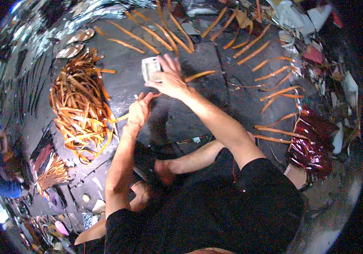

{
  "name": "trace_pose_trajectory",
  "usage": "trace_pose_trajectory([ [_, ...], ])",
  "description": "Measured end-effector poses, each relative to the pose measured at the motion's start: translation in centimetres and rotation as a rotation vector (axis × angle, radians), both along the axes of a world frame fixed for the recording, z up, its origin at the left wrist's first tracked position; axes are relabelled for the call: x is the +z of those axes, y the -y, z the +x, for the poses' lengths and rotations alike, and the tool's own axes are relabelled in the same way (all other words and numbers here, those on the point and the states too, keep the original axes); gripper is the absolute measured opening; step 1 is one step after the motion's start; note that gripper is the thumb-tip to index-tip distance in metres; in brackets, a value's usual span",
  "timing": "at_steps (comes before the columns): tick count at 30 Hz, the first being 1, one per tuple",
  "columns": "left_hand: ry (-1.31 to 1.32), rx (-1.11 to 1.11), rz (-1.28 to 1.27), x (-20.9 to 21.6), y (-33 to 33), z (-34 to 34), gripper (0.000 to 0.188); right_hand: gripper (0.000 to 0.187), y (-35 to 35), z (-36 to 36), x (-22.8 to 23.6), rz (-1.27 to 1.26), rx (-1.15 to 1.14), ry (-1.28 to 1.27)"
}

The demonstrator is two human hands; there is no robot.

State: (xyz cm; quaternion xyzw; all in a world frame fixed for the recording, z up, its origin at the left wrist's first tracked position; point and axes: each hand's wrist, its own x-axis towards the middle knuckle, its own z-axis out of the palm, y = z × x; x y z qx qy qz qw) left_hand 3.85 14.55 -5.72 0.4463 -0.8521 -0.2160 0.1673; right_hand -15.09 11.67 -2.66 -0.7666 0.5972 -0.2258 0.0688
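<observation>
Orange-brown strips: the big loose heap [82, 106] sits along the left edge of the dark floor panel [124, 76], within easy reach of the left arm, which I'd guess is why it's dumped there.
Laid-out strips: single ones [252, 41] fan around the far edge and down the right edge, mostly apart from each other. Probably so each can be picked up alone without tangling.
White gadget: a small pale block [149, 67] with a greyish face, lying in from the far edge, squarely in front of the person.
Right hand: this one [171, 80] is at the gadget's right side, fingers spread, thumb by its near end. Motion blur, so can't tell if it's gripping or just touching.
Left hand: fingertips of this one [139, 111] are drawn together close to the right thumb, something tiny and pale [136, 96] poking up. Can't tell what, if anything, is pinched.
Half-hidden strips: one [200, 75] runs behind the right wrist, another [122, 117] behind the left; no clue whether they're held.
Maroon bundle: glossy stuff [312, 142] past the right edge, contents unreadable.
Blue shape: rounded thing [1, 175] far left, too murky to identify.
</observation>
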Motion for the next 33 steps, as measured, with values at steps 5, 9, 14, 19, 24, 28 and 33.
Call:
trace_pose_trajectory([
  [5,-0.016,-0.006,-0.074,0.6,-1.0,-0.2,0.046,0.024,-2.0,-3.1,-1.4,-0.123,-0.22,0.302],
  [9,-0.119,-0.024,-0.095,0.2,-0.4,0.1,0.051,0.039,-7.3,-12.6,-1.9,0.191,-0.367,0.997],
  [14,-0.051,-0.01,0.044,1.7,-0.2,-0.3,0.055,0.054,-9.8,-15.9,0.9,0.694,-0.488,0.796],
  [19,-0.382,0.04,0.592,-3.0,2.0,2.5,0.017,0.055,-9.0,-11.9,1.2,0.8,-0.468,0.488],
  [24,-0.688,0.001,1.11,-5.1,4.1,5.8,0.02,0.057,-9.1,-1.7,-4.4,0.54,-0.168,0.313],
  [28,-0.808,0.016,1.12,-6.8,4.2,7.9,0.021,0.036,-7.3,4.4,-3.2,0.333,-0.006,0.21],
  [33,-0.347,-0.014,0.611,-4.9,2.5,3.0,0.023,0.053,-4.2,1.9,2.2,0.205,-0.205,0.226],
])
